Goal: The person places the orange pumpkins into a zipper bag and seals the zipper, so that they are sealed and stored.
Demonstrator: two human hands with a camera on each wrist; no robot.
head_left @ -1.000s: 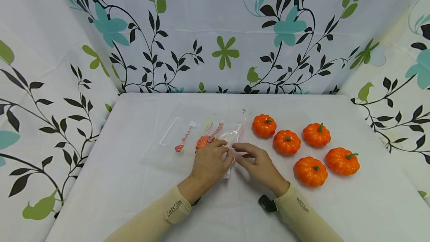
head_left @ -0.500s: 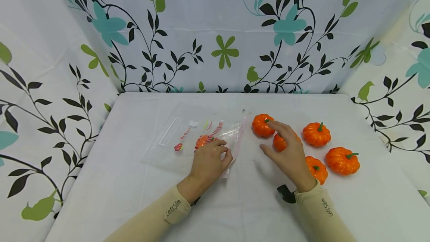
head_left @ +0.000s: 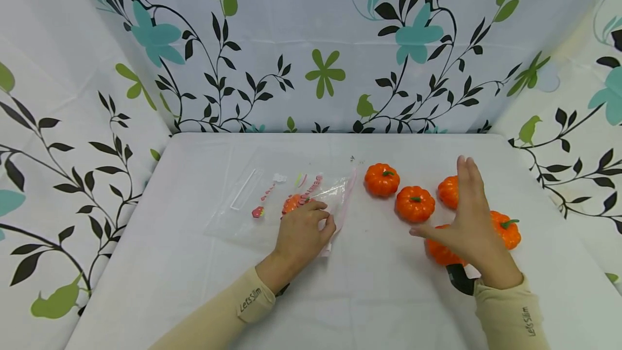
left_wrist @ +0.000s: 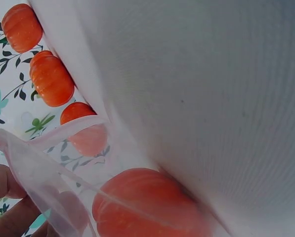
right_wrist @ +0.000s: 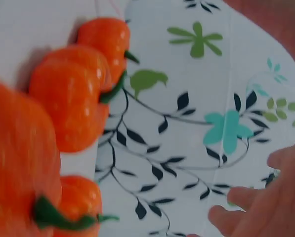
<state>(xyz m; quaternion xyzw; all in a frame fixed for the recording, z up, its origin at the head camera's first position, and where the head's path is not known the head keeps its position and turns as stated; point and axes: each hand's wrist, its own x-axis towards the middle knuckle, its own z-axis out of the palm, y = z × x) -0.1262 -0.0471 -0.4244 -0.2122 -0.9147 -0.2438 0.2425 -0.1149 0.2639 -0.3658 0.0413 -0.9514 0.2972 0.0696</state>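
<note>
My left hand (head_left: 303, 231) pinches the open edge of a clear zip bag (head_left: 238, 226) with pink printing, which lies flat on the table. A small orange pumpkin (head_left: 291, 203) is inside the bag, partly behind that hand. In the left wrist view, fingers (left_wrist: 14, 215) show at the lifted plastic film. My right hand (head_left: 473, 231) is above the loose pumpkins at right, fingers straight and thumb spread wide, holding nothing. Beneath it sits the nearest pumpkin (head_left: 443, 250), partly covered. Another pumpkin (head_left: 507, 231) and a farther one (head_left: 447, 192) are also partly hidden by it.
Two more pumpkins with green stems, a back one (head_left: 382, 180) and a middle one (head_left: 415, 207), stand between the bag and my right hand. White cloth covers the table (head_left: 379, 307). A leaf-patterned curtain (head_left: 291, 42) rises behind and at both sides.
My right hand has left the bag's edge, moved right over the pumpkins and spread its fingers. The left hand and the bag have stayed in place.
</note>
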